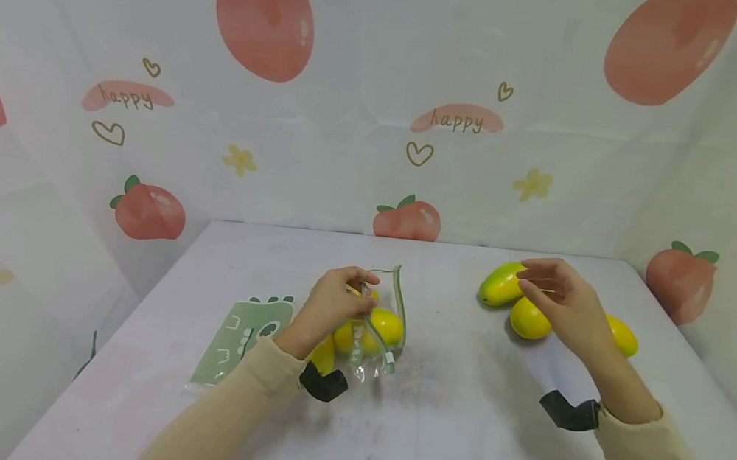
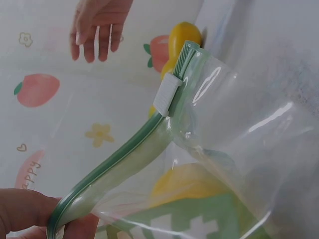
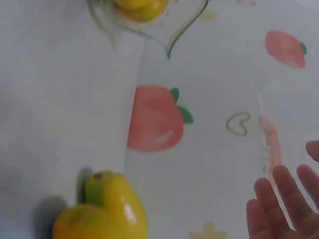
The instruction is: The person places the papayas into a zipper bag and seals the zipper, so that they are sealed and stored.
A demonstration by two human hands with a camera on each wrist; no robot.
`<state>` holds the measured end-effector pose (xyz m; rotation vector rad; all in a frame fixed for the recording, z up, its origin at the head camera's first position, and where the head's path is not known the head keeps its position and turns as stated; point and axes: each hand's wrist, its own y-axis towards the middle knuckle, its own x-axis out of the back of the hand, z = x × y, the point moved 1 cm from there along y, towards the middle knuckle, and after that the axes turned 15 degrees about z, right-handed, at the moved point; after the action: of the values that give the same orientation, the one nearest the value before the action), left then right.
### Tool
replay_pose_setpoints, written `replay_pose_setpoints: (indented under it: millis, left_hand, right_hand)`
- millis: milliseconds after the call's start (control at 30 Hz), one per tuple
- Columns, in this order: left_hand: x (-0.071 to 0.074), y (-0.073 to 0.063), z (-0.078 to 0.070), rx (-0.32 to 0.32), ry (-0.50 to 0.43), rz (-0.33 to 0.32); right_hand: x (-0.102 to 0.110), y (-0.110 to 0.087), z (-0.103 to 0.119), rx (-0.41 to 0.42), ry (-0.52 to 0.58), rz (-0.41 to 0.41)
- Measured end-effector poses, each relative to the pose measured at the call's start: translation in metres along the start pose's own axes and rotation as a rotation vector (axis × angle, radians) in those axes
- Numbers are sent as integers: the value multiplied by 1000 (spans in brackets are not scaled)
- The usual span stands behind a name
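Note:
My left hand (image 1: 333,302) pinches the green-edged rim of a clear zip bag (image 1: 401,306), its mouth spread apart. Inside lie several yellow fruits (image 1: 388,327). In the left wrist view, thumb and finger grip the zip strip, and a white slider (image 2: 167,94) sits near its other end. My right hand (image 1: 561,302), fingers loosely extended and holding nothing, hovers over loose fruits at the right. Below it are a long yellow-green fruit (image 1: 500,284) and a round yellow fruit (image 1: 530,320); another yellow fruit (image 1: 622,336) shows partly behind the wrist.
A flat green bag (image 1: 224,346) printed with a cartoon face lies on the white table (image 1: 454,446) left of the left hand, partly covered by the forearm. A fruit-print cloth (image 1: 350,147) hangs behind and beside the table.

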<state>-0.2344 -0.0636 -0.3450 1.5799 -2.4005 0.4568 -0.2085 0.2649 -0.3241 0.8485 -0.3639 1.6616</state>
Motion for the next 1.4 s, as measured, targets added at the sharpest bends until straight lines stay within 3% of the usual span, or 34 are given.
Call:
replay_pose_setpoints:
  millis: [167,333,600,900,1400]
  left_hand:
    - [0,1,2,0,15,-4]
    - [0,0,2,0,17,-6]
    - [0,0,2,-3,25,-4]
    - [0,0,2,3,36,-8]
    - [1,-1,2,2,32,-7]
  right_hand:
    - [10,-9,-17,-13,-34,-51]
    - [19,-17,-35,-33,-76,-47]
    - [30,-29,-68,46,-118,-64]
    - [44,-43,-96,-123,-127,48]
    - [47,-46,-129,-213,-119,138]
